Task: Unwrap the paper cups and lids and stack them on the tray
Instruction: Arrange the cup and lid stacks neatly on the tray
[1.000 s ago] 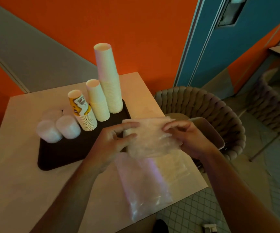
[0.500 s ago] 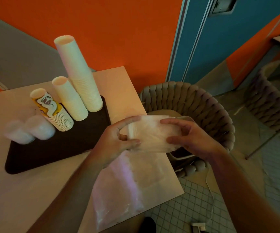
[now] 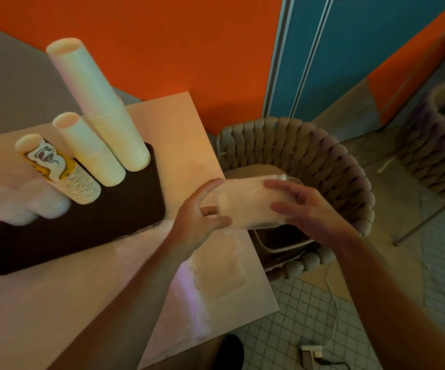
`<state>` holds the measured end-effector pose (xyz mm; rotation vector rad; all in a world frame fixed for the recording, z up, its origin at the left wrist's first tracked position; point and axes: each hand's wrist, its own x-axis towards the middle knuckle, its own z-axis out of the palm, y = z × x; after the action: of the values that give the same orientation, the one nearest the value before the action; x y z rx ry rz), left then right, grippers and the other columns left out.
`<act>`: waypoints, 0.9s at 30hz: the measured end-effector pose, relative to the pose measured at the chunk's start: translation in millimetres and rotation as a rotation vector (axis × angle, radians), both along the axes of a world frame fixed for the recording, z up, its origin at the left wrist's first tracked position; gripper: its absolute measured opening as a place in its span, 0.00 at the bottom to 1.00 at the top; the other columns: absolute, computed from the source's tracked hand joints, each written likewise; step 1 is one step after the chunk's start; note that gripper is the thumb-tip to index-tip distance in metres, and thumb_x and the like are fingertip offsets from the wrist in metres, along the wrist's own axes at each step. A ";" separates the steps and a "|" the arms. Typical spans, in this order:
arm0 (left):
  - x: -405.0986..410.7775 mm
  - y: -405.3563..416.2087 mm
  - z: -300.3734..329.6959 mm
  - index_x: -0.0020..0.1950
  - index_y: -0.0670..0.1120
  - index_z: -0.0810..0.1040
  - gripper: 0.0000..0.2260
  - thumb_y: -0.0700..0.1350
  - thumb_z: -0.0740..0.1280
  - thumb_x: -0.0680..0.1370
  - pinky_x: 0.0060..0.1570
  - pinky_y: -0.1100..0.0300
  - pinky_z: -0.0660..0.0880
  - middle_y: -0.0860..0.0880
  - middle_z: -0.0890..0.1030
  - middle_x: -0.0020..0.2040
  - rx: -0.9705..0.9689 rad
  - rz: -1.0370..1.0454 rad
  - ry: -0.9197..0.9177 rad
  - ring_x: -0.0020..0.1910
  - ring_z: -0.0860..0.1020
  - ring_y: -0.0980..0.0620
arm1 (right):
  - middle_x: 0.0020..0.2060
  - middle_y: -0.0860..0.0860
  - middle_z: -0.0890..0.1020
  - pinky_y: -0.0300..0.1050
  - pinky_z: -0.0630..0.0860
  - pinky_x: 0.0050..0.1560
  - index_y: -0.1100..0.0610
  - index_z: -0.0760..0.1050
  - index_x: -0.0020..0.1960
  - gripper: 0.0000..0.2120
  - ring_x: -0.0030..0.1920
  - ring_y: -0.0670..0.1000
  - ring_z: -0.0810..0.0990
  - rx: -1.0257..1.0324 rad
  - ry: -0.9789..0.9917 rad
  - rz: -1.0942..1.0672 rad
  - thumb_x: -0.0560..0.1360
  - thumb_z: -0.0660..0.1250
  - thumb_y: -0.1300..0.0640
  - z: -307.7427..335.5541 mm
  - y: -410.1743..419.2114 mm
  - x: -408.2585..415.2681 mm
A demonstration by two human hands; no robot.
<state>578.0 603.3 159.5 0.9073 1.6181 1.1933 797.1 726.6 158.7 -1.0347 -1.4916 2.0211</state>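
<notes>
A wrapped stack of lids (image 3: pixel 245 202) lies sideways between my hands, out past the table's right edge. My left hand (image 3: pixel 198 218) holds its left end, thumb under and fingers over. My right hand (image 3: pixel 300 209) grips the right end. On the dark tray (image 3: pixel 82 228) stand three upside-down cup stacks: a tall white stack (image 3: pixel 101 108), a shorter white stack (image 3: pixel 90 150) and a printed yellow stack (image 3: pixel 58 172). Two translucent lid stacks (image 3: pixel 26 204) sit at the tray's left end.
An empty clear plastic wrapper (image 3: pixel 186 284) lies on the table (image 3: pixel 55 303) under my left forearm. A woven chair (image 3: pixel 309 161) with a tray-like thing on its seat stands right of the table. A cable and plug lie on the tiled floor (image 3: pixel 315 353).
My view has swung right and closer, so the tray slid left in frame. Both hands carried the wrapped lids rightward, past the table edge over the chair.
</notes>
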 end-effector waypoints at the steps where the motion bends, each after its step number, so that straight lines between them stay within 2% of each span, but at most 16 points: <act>1: 1.0 4.7 -3.7 0.67 0.65 0.72 0.33 0.37 0.78 0.71 0.54 0.52 0.82 0.55 0.71 0.72 -0.003 -0.023 0.010 0.59 0.80 0.51 | 0.67 0.49 0.72 0.51 0.82 0.58 0.53 0.79 0.67 0.25 0.63 0.54 0.78 0.067 -0.059 -0.004 0.70 0.75 0.62 -5.4 4.6 2.1; 3: 0.6 12.5 -13.7 0.70 0.64 0.70 0.32 0.43 0.78 0.72 0.57 0.59 0.79 0.60 0.66 0.74 -0.019 -0.069 0.062 0.66 0.74 0.54 | 0.68 0.51 0.72 0.44 0.82 0.56 0.50 0.79 0.67 0.24 0.63 0.52 0.78 0.192 -0.159 -0.037 0.73 0.75 0.65 -16.1 15.4 6.9; 5: -4.1 16.8 -31.4 0.73 0.61 0.69 0.32 0.46 0.78 0.73 0.63 0.60 0.72 0.59 0.62 0.76 -0.073 -0.107 0.266 0.71 0.68 0.54 | 0.66 0.50 0.74 0.40 0.81 0.53 0.49 0.78 0.67 0.24 0.62 0.50 0.78 0.262 -0.238 -0.081 0.75 0.72 0.66 -30.2 31.3 14.0; 7: -9.7 15.0 -51.8 0.74 0.56 0.69 0.32 0.46 0.77 0.73 0.69 0.58 0.66 0.53 0.59 0.78 -0.196 -0.201 0.574 0.75 0.63 0.49 | 0.65 0.50 0.76 0.43 0.79 0.56 0.49 0.78 0.66 0.24 0.63 0.52 0.77 0.350 -0.366 -0.099 0.74 0.71 0.68 -48.4 50.9 22.3; 9: -9.0 6.8 -65.7 0.75 0.55 0.67 0.32 0.50 0.75 0.74 0.70 0.53 0.65 0.51 0.55 0.79 -0.383 -0.376 0.825 0.75 0.61 0.44 | 0.66 0.53 0.76 0.49 0.76 0.60 0.47 0.78 0.64 0.25 0.65 0.55 0.76 0.444 -0.524 -0.057 0.73 0.70 0.68 -70.8 67.7 29.7; 12: -2.5 -1.7 -80.6 0.78 0.55 0.61 0.34 0.59 0.70 0.76 0.72 0.50 0.62 0.49 0.51 0.80 -0.496 -0.590 1.056 0.75 0.58 0.44 | 0.68 0.54 0.75 0.42 0.71 0.55 0.48 0.77 0.68 0.24 0.66 0.56 0.75 0.495 -0.678 0.056 0.75 0.68 0.67 -103.7 80.9 31.3; 15: 1.2 -2.7 -86.7 0.80 0.56 0.56 0.35 0.60 0.68 0.77 0.74 0.52 0.59 0.49 0.51 0.81 -0.515 -0.642 1.084 0.76 0.58 0.46 | 0.64 0.52 0.77 0.33 0.71 0.45 0.48 0.76 0.68 0.25 0.63 0.53 0.76 0.491 -0.710 0.141 0.75 0.67 0.68 -130.4 85.9 21.0; 17: 2.2 -2.5 -90.4 0.80 0.56 0.54 0.36 0.60 0.67 0.77 0.75 0.52 0.58 0.50 0.51 0.81 -0.528 -0.646 1.075 0.77 0.57 0.47 | 0.61 0.50 0.77 0.34 0.75 0.45 0.48 0.76 0.67 0.25 0.60 0.52 0.78 0.444 -0.707 0.197 0.75 0.69 0.68 -146.8 90.6 14.4; 19: 3.1 -2.6 -91.2 0.81 0.56 0.53 0.36 0.59 0.68 0.77 0.75 0.52 0.56 0.50 0.50 0.81 -0.532 -0.660 1.102 0.78 0.55 0.47 | 0.62 0.49 0.76 0.43 0.80 0.49 0.46 0.76 0.66 0.24 0.61 0.54 0.78 0.389 -0.718 0.258 0.75 0.72 0.65 -162.1 94.9 10.2; 21: 4.3 -0.9 -91.1 0.80 0.57 0.54 0.36 0.59 0.68 0.77 0.75 0.51 0.56 0.50 0.48 0.81 -0.528 -0.648 1.124 0.78 0.54 0.46 | 0.66 0.51 0.76 0.49 0.80 0.56 0.45 0.74 0.69 0.25 0.64 0.57 0.77 0.380 -0.779 0.330 0.75 0.74 0.60 -176.1 98.9 9.7; 23: 5.1 -1.9 -93.1 0.80 0.58 0.57 0.36 0.58 0.70 0.76 0.74 0.48 0.58 0.49 0.47 0.81 -0.511 -0.622 1.144 0.77 0.54 0.44 | 0.70 0.53 0.74 0.51 0.75 0.65 0.46 0.72 0.72 0.29 0.67 0.58 0.75 0.381 -0.852 0.390 0.74 0.76 0.57 -188.1 101.8 11.4; 26: 6.6 -4.5 -95.3 0.77 0.56 0.66 0.37 0.57 0.76 0.71 0.69 0.43 0.65 0.46 0.54 0.81 -0.445 -0.572 1.162 0.75 0.62 0.40 | 0.73 0.54 0.72 0.50 0.74 0.67 0.46 0.68 0.76 0.34 0.68 0.58 0.75 0.302 -0.869 0.395 0.74 0.77 0.57 -196.7 103.7 13.2; 27: 7.2 -5.4 -95.6 0.78 0.56 0.65 0.38 0.58 0.76 0.71 0.69 0.43 0.65 0.46 0.54 0.81 -0.444 -0.573 1.157 0.75 0.61 0.40 | 0.73 0.55 0.72 0.50 0.74 0.68 0.46 0.67 0.76 0.35 0.69 0.58 0.74 0.287 -0.878 0.401 0.74 0.77 0.57 -197.1 103.9 13.2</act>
<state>585.2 597.9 63.9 1.7406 2.0961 -0.2103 810.3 830.5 -38.4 -1.7153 -2.5053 1.5334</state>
